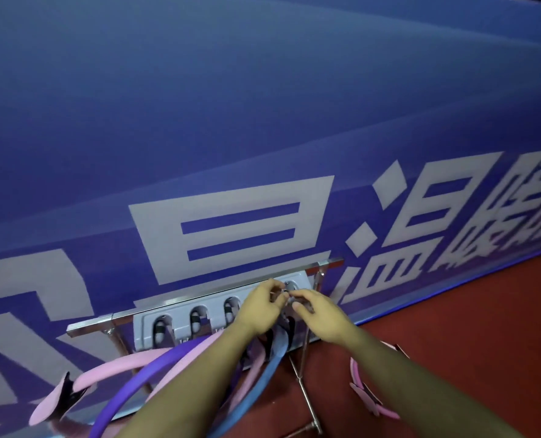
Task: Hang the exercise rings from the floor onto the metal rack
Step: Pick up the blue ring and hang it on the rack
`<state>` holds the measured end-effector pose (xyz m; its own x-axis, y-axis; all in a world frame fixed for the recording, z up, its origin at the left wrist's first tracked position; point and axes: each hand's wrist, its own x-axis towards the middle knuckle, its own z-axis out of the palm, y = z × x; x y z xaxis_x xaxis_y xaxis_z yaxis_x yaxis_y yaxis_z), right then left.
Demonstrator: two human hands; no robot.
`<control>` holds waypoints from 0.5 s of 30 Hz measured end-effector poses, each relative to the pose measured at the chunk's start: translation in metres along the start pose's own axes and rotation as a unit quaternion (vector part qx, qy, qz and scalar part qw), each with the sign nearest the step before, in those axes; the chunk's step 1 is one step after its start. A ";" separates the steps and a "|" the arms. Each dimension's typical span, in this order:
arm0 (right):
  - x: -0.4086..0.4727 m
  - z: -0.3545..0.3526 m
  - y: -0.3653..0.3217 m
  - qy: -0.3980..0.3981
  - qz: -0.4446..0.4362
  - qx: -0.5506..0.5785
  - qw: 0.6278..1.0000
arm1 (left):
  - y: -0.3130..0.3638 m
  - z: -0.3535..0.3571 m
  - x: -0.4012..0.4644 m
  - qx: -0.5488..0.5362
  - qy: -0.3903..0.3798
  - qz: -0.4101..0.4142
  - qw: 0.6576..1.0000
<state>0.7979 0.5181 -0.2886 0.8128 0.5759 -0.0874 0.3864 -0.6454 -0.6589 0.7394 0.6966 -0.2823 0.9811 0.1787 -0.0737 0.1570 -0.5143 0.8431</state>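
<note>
Most of the job looks done: a purple ring [127, 384], pink rings [111, 371] and a blue ring [263, 380] already hang from the grey holder [218, 308] on the metal rack [89, 325] at lower centre of the frame. Both hands meet at its right-most slot. The left hand [259, 306] and right hand [319, 314] have their fingers [294, 306] pinched close on something small there; what exactly, I cannot tell. One pink ring [362, 390] remains on the red floor [468, 327] at lower right, beside the rack's leg [304, 384]. The hanging rings crowd the space beneath the hands.
</note>
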 end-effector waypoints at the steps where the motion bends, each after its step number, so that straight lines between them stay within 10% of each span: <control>1: -0.007 -0.007 0.005 0.013 0.010 0.001 1.000 | 0.006 0.009 0.002 -0.018 -0.006 0.006 1.000; 15: -0.111 -0.117 0.091 0.160 0.100 0.071 0.979 | 0.117 0.129 0.009 -0.047 -0.093 0.077 0.992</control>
<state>0.7934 0.3367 -0.2513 0.9702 0.2424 -0.0017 0.1586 -0.6401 -0.7518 0.7812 0.5301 -0.2525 0.9979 -0.0580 -0.0290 0.0003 -0.4418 0.8971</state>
